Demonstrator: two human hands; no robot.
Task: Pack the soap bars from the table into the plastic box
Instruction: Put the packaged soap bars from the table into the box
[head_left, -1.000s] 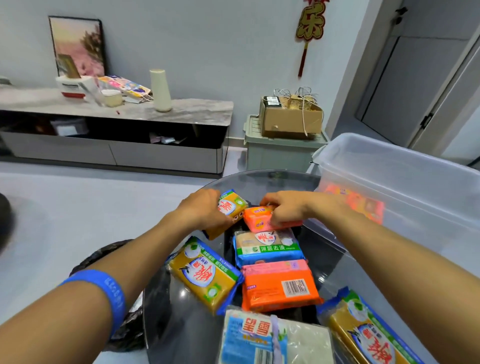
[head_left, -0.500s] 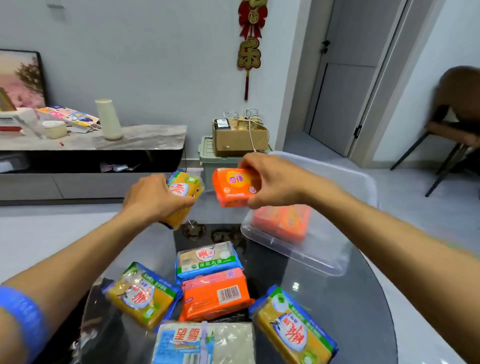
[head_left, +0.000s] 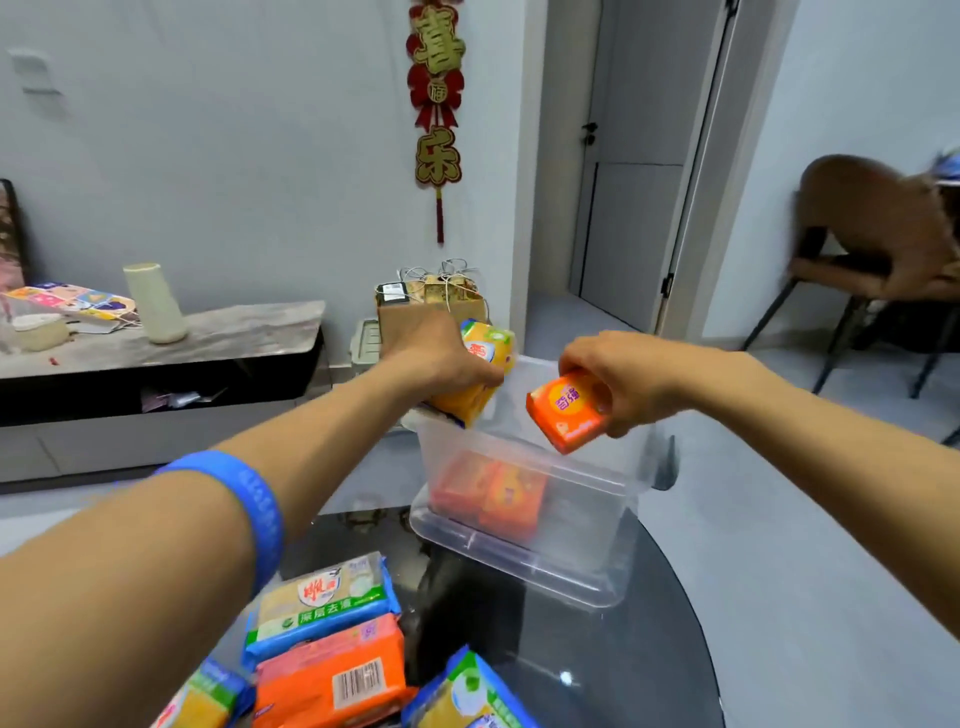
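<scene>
Soap bars in bright wrappers fill both hands: the left hand (head_left: 441, 358) has its fingers clamped around a yellow wrapped soap bar (head_left: 478, 379), the right hand (head_left: 618, 379) grips a small orange wrapped soap bar (head_left: 566, 410) with purple characters, both above the clear plastic box (head_left: 561, 551), where two orange bars (head_left: 491, 491) already lie. More packs sit on the dark round glass table (head_left: 597, 665): a blue-edged tan pack (head_left: 322, 597) with green label, an orange barcoded pack (head_left: 332, 670). A red-gold hanging ornament (head_left: 436, 104) marks the grey wall

Both arms outstretched, left hand (head_left: 441, 358) and right hand (head_left: 623, 379) fingers clenched
</scene>
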